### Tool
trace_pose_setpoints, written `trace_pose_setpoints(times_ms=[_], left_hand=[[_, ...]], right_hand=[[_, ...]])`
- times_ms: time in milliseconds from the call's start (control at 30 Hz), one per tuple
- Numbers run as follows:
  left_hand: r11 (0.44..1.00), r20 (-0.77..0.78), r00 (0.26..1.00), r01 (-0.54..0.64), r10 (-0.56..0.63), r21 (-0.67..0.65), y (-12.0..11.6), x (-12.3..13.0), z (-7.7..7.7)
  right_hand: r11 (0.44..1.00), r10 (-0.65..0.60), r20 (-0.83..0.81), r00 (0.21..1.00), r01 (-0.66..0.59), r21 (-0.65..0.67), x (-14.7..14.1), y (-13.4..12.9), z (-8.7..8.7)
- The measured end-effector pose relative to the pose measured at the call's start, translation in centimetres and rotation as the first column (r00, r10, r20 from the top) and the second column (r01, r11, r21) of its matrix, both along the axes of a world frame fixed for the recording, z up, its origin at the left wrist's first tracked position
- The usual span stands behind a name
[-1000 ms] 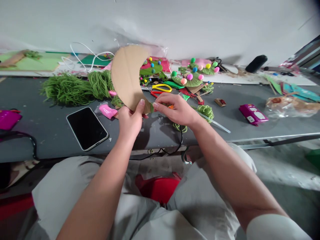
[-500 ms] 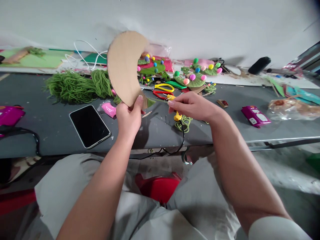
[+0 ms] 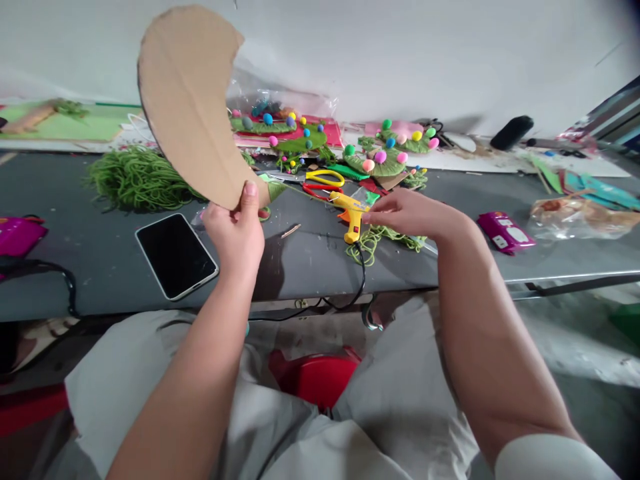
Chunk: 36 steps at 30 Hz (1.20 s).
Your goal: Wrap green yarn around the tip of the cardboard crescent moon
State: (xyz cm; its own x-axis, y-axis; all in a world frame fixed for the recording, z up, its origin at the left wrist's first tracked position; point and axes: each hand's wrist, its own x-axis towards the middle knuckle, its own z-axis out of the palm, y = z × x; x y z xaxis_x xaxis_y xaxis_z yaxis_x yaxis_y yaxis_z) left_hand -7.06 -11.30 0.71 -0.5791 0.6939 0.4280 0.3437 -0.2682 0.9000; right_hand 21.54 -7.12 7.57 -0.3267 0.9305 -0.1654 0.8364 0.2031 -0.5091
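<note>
A crescent-shaped piece of cardboard point(image 3: 193, 100) rises above the table, its lower end pinched between the thumb and fingers of my left hand point(image 3: 237, 230). Green yarn point(image 3: 276, 191) is wrapped round the tip by that hand. From there a strand of green yarn point(image 3: 305, 195) runs taut to my right hand point(image 3: 400, 212), whose fingers are closed on it. Just left of the right fingers lies a yellow hot glue gun point(image 3: 353, 217), its cord dropping over the table edge. Loose green yarn point(image 3: 370, 247) curls on the table below the right hand.
A heap of green yarn point(image 3: 140, 180) and a phone point(image 3: 176, 255) lie at left. Behind are yellow-handled scissors point(image 3: 325, 177), red-handled pliers point(image 3: 320, 191) and green pieces with coloured pom-poms point(image 3: 383, 160). Purple packs point(image 3: 505, 231) lie on both sides.
My left hand has swung the cardboard up and to the left. My right hand has moved right, drawing the yarn strand out longer and uncovering the glue gun.
</note>
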Motion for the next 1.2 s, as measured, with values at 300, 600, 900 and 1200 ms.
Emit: trace_pose_setpoints(times_ms=[300,600,900,1200], left_hand=[[0.988,-0.075,0.985,0.150,-0.153,-0.039,-1.6,1.9,1.0],[0.952,-0.066,0.952,0.292,-0.298,-0.093,-2.0,2.8,0.4],[0.950,-0.090,0.951,0.283,-0.295,-0.131,-1.7,2.6,-0.2],[0.934,-0.083,0.938,0.324,-0.338,-0.148,-1.5,2.6,-1.1]], right_hand=[[0.925,0.094,-0.465,0.880,0.095,0.367,-4.0,-1.3,-1.6],[0.938,0.238,-0.470,0.850,-0.075,0.339,-7.4,-0.6,-4.4],[0.935,0.162,-0.522,0.837,0.039,0.354,-8.7,-1.0,-4.5],[0.992,-0.009,-0.679,0.734,0.090,0.084,-10.0,-0.8,-4.1]])
